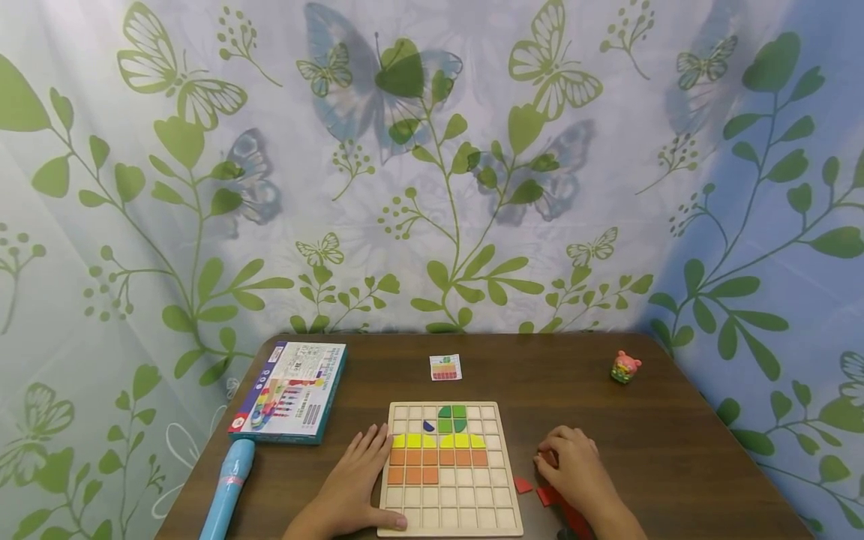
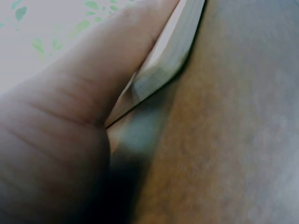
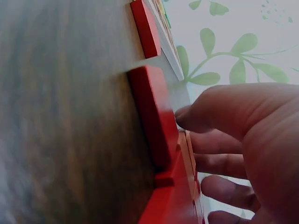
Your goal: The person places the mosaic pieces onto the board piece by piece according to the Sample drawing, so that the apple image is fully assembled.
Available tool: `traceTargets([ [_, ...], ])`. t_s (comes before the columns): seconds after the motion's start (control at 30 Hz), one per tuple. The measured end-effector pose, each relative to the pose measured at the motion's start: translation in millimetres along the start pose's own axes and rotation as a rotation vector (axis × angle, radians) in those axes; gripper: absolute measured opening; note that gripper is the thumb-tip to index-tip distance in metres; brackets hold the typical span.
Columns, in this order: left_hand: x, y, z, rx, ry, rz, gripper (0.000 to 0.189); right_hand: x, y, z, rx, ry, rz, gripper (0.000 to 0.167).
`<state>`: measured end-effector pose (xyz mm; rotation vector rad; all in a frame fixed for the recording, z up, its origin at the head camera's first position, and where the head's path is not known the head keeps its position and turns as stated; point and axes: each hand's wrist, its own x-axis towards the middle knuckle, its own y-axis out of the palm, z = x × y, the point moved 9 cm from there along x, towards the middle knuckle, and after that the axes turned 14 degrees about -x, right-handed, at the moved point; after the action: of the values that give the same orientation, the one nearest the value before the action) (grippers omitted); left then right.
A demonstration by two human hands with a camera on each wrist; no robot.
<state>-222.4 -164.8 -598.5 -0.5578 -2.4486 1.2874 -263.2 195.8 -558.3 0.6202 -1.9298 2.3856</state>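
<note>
A wooden grid board (image 1: 466, 496) lies on the table, partly filled with orange square tiles (image 1: 413, 475), yellow tiles (image 1: 415, 441), green tiles (image 1: 445, 425) and one small dark blue piece (image 1: 428, 426). My left hand (image 1: 352, 480) rests along the board's left side, fingers extended, with its thumb over the near left corner. To the right of the board, my right hand (image 1: 582, 466) is low over loose pieces, fingers slightly bent. In the right wrist view, its thumb and fingers are close beside red pieces (image 3: 156, 114) and orange tiles (image 3: 186, 161). A red rounded piece (image 1: 523, 485) lies between that hand and the board.
Behind the board lies a small printed card (image 1: 445, 367) with a coloured grid pattern. A flat box (image 1: 290, 394) and a blue microphone-shaped object (image 1: 229, 487) lie at the left. A small pink and green toy figure (image 1: 625, 367) stands at the back right. A patterned curtain hangs behind the table.
</note>
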Motion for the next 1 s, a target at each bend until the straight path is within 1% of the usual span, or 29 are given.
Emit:
traceTargets([
  [0.2, -0.1, -0.4, 0.3, -0.022, 0.022, -0.027, 0.133, -1.5, -1, -1, -0.019, 0.014, -0.007, 0.011],
  [0.37, -0.5, 0.4, 1.0, -0.039, 0.037, -0.045, 0.133, -3.1, 0, -2, -0.011, 0.039, 0.025, 0.010],
  [0.47, -0.4, 0.1, 0.1, -0.024, 0.026, -0.036, 0.133, -3.5, 0, -1, 0.005, 0.042, 0.038, 0.010],
  [0.6, -0.5, -1.0, -2.1, -0.006, 0.013, -0.020, 0.133, -4.4, 0, 1, 0.052, 0.039, 0.024, 0.014],
  [0.73, -0.4, -1.4, -2.6, -0.001, 0.010, -0.020, 0.133, -4.9, -3, 5, 0.086, 0.012, -0.023, 0.021],
  [0.83, -0.3, -0.8, -2.2, -0.003, 0.004, -0.015, 0.134, -5.5, -8, 9, 0.100, -0.010, -0.078, 0.026],
  [1.0, -0.8, -1.0, -2.0, -0.007, 0.010, -0.020, 0.133, -6.1, -13, 20, 0.136, -0.044, -0.162, 0.027],
])
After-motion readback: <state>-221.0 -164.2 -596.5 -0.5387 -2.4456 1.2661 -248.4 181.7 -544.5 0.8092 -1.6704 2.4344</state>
